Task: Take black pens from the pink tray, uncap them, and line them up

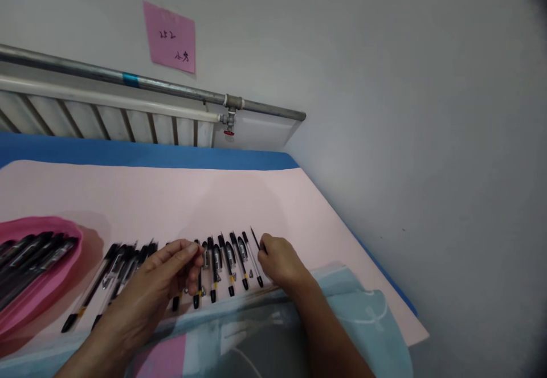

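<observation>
My right hand (280, 259) is closed around a thin dark pen refill (255, 237), whose pointed end sticks up past the fingers. Just left of it lies a clear pen barrel (253, 259) with black ends, the last in a row. Several black pens (239, 261) and loose black caps (231, 254) alternate along that row, with tiny cone-shaped tips (250, 274) between them. Over the row's left part hovers my left hand (168, 267), thumb and fingertips pinched together; whatever may be between them cannot be made out. It hides some pens beneath.
At the left stands a pink bowl (70, 275) full of black pens. More pens (102, 275) lie between it and my left hand. The pink-covered table (171, 196) has a blue edge. A radiator (106, 116) and pipe run along the wall behind. Light-blue cloth (363, 309) lies along the front.
</observation>
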Available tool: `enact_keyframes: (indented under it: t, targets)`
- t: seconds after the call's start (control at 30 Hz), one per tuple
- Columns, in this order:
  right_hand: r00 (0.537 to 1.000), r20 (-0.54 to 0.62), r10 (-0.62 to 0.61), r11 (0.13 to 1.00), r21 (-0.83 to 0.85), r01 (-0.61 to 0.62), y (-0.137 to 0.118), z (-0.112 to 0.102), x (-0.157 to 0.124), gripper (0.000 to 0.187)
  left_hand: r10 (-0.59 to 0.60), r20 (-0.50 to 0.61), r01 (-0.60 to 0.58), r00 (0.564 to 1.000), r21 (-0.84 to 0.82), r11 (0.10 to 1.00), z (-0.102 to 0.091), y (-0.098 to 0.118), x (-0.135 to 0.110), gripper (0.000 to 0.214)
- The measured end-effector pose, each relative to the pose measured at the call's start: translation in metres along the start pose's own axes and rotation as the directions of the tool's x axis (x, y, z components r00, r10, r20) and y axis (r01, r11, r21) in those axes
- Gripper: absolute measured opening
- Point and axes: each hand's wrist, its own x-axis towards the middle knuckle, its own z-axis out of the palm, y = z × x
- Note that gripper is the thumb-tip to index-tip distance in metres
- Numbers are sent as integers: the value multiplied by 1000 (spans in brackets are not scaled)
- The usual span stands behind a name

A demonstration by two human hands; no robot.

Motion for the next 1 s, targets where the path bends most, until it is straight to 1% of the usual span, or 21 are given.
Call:
enact_keyframes:
  t: [0.1,0.33,0.47,0.63,0.7,0.8,0.9,0.93,1.0]
  targets:
    - [1000,28,1,999,39,-2,-2,-1,0,16,2,9,-2,1000,8,1000,0,0,0,19]
    - [999,26,-44,996,80,42,-2,-1,-1,19,2,24,-3,1000,24,1000,-1,-1,0,18]
    - [996,53,-65,991,118,58,-5,-3,-1,20,13,14,-13,1000,17,1000,-1,-2,1,18]
    - [997,27,-69,988,139,64,-4,-1,-2,19,-2,36,2,999,-5,1000,-2,-1,0,18]
    - [998,17,-68,987,147,65,-3,0,-2,18,-24,53,26,998,-32,999,-3,0,0,18]
    - [998,-20,-56,984,171,59,-2,-2,-1,17,-82,85,91,993,-106,990,-2,1,0,19]
    - [996,-84,-36,954,294,59,-8,-7,-2,17,-162,112,181,980,-190,965,2,3,0,25]
    - [992,-115,-45,928,362,84,-11,-9,-3,17,-186,124,209,975,-212,955,3,3,0,28]
    - [973,-205,-106,851,487,196,-20,-11,-7,14,-220,146,251,965,-250,935,6,3,1,34]
